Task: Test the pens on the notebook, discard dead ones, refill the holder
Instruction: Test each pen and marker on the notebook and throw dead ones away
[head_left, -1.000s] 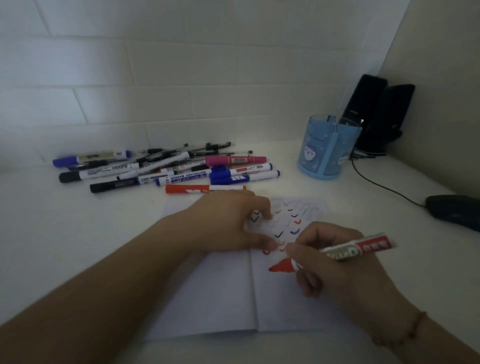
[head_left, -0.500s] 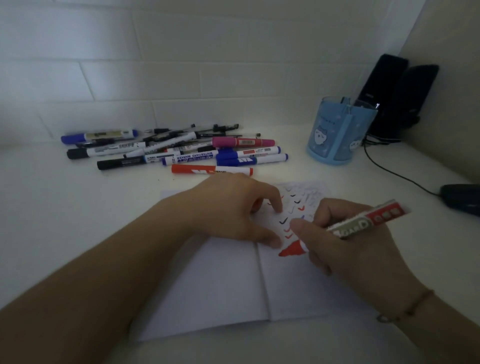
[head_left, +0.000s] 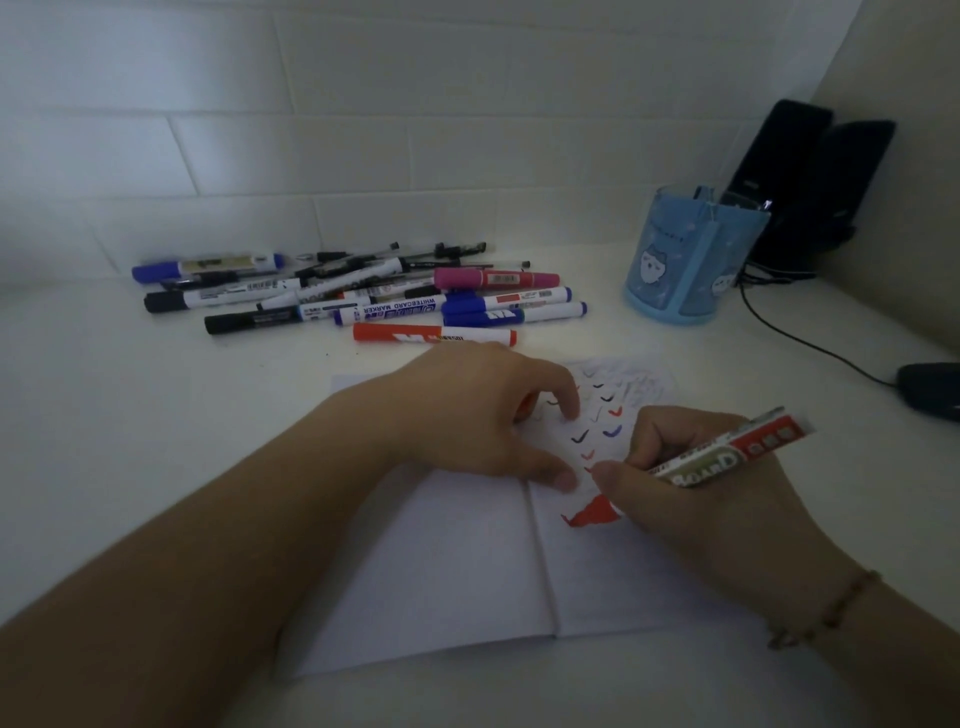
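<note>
An open white notebook (head_left: 441, 571) lies in front of me, with several small coloured test ticks (head_left: 597, 426) on its right page. My right hand (head_left: 691, 499) grips an uncapped red whiteboard marker (head_left: 727, 457). Its red tip (head_left: 587, 514) touches the right page below the ticks. My left hand (head_left: 483, 415) rests on the notebook near the fold, fingers curled over a small red cap (head_left: 525, 402) that is mostly hidden. A pile of markers and pens (head_left: 363, 296) lies behind, a red marker (head_left: 431, 332) nearest. The blue pen holder (head_left: 691, 260) stands at the back right.
Two black speakers (head_left: 810, 182) stand in the corner behind the holder. A black cable (head_left: 810, 343) runs across the white desk to a dark mouse (head_left: 930, 389) at the right edge. A tiled wall closes off the back.
The view has tilted slightly, so the pile and holder sit higher. My right hand has moved the marker tip a little on the page. My left hand stays on the notebook.
</note>
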